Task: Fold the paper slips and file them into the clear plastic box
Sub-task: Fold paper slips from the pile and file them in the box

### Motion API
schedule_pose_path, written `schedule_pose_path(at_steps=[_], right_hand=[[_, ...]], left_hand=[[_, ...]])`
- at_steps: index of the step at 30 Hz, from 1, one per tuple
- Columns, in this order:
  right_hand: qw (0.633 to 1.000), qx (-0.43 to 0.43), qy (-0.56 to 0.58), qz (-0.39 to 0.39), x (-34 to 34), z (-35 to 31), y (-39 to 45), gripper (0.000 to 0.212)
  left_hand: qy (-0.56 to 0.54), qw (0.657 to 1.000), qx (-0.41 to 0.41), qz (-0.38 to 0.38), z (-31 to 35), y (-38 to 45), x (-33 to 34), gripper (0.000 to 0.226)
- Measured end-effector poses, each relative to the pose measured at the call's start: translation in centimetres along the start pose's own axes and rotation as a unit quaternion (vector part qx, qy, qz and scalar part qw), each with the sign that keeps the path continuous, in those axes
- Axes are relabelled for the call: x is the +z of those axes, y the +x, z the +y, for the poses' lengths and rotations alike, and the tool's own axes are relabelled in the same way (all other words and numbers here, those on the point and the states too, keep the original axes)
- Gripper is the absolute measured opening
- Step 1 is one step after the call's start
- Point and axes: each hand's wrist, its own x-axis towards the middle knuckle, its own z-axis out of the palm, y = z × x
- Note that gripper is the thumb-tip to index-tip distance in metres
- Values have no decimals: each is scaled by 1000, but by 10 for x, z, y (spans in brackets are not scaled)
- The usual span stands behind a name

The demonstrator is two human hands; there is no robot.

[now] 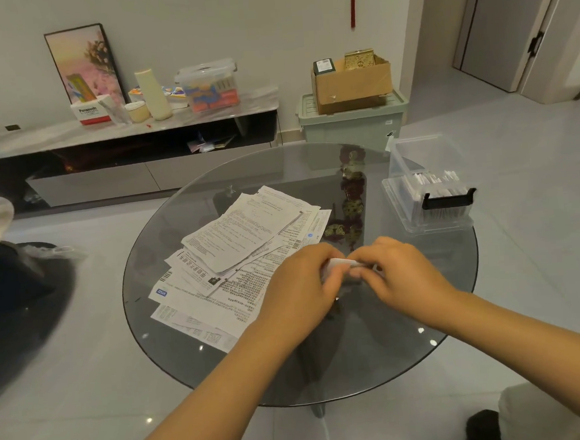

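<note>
I hold one small white folded paper slip [340, 263] between my two hands, just above the round dark glass table [326, 372]. My left hand [296, 284] pinches the left end with curled fingers, and my right hand [398, 270] pinches the right end. Most of the slip is hidden by my fingers, so I cannot tell how many folds it has.

The clear plastic box with the black latch [431, 203] sits open at the far right edge of the table, with folded white slips already standing in it. The loose pile of printed white papers [236, 254] lies to the left, partly under my left wrist.

I think the fold could pop open if I let go too soon. My left arm could also drag the pile off the smooth glass. The box is close to the edge, so a hard push could tip it off.
</note>
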Motion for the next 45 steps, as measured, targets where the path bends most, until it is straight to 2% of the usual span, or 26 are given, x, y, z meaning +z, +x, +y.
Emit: schedule_pose_path(at_steps=[2,5,12,17,20,25,27,29,32,34,39,45], right_hand=[[999,22,36,-4,-14,-3,-4,12],[996,42,73,-9,-35,-6,-6,9],[986,88,135,-29,-78,4,7,8],[984,116,133,5,-92,17,17,10],[982,126,137,17,-98,26,23,17],[973,148,166,53,-117,43,29,12],[967,168,173,86,-128,52,33,11],[951,208,166,156,-134,68,39,9],[933,267,81,227,-135,82,42,5],[928,290,41,232,-134,91,42,7],[918,315,11,240,-128,103,41,5],[921,318,-15,226,-121,105,43,6]], left_hand=[[-93,995,-40,19,11,1,-3,6],[-154,985,-64,33,26,7,-8,18],[-144,988,-15,60,54,39,-6,11],[-231,972,-42,-13,58,73,-1,10],[-238,970,-40,-3,60,90,-1,14],[-256,966,-22,-29,75,127,1,18],[-259,965,-8,-37,84,143,6,17],[-256,965,16,-61,89,163,18,13],[-158,983,51,-77,87,177,34,19],[-45,987,123,-97,83,181,44,15],[97,934,294,-179,76,185,64,49],[150,898,368,-191,70,191,74,58]])
